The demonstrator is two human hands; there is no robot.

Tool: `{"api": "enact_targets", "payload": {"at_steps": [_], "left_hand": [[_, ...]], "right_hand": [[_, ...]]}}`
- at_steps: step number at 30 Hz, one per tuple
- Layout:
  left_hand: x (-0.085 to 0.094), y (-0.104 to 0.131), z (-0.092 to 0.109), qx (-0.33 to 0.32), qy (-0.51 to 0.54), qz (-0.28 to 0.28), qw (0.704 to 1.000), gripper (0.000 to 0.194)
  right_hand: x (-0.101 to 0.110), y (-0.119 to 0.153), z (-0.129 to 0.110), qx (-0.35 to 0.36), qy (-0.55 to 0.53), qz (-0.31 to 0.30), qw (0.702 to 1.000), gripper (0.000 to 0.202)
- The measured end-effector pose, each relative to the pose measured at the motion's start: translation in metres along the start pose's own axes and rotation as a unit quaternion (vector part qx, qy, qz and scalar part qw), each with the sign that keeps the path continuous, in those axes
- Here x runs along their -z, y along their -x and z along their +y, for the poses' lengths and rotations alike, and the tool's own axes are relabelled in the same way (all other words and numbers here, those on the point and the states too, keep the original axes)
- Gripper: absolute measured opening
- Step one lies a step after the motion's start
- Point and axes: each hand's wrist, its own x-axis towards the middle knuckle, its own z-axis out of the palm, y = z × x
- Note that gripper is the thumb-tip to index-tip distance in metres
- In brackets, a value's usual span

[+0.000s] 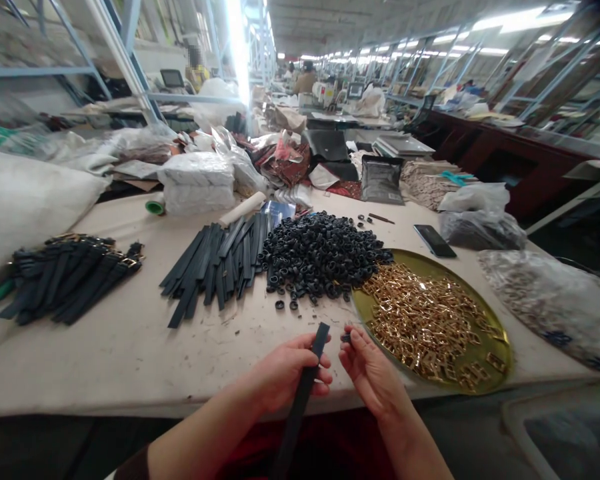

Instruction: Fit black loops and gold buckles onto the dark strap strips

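Dark strap [306, 383] is held nearest the camera, its lower end run down past the edge of the table [130, 373], its upper end tilted up and free. It is clamped in the left hand [286, 367], thumb pressed on its face, fingers behind. In the right hand [369, 373], a small dark loop [347, 338] is pinched between thumb and fingertips (half covered; judged a loop from the matching heap). Loop and strap end are near each other, not touching.

Beyond the hands, a heap of loops [320, 250] is piled mid-table, with loose straps [220, 260] fanned to its left. Gold buckles [425, 320] are spread on a round tray [503, 377] at right. Buckled straps [70, 277] are bunched at far left.

Step in hand is judged to be fitting loop to strap. For that, the strap is best gripped close below its end, so bending is avoided. The loop should be held by its sides, opening left uncovered and squared to the strap end. One corner is probably best fed first, then the other eased through. If a snag is felt, the loop should be backed off, not forced, since edges could be scuffed. Twisting should be avoided too.
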Motion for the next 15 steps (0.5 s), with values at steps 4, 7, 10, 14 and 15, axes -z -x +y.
{"api": "enact_targets", "payload": {"at_steps": [4,7,10,14,15], "left_hand": [[0.000,-0.005,-0.005,-0.065,-0.191,0.073,0.977,0.035],[-0.003,-0.006,-0.003,-0.084,-0.270,0.081,0.956,0.034],[-0.006,-0.002,0.001,-0.046,-0.262,0.064,0.962,0.032],[-0.005,-0.001,0.001,-0.005,-0.201,0.059,0.978,0.030],[-0.005,-0.002,-0.001,0.002,-0.188,0.051,0.981,0.029]], "right_hand": [[0.007,0.003,0.008,0.011,-0.001,0.019,1.000,0.028],[0.006,0.005,0.012,0.009,0.007,0.020,1.000,0.024],[0.005,0.005,0.016,0.015,0.006,0.031,0.999,0.023],[0.004,0.006,0.018,-0.008,0.028,0.031,0.999,0.034],[0.004,0.007,0.018,-0.016,0.036,0.026,0.999,0.036]]}}
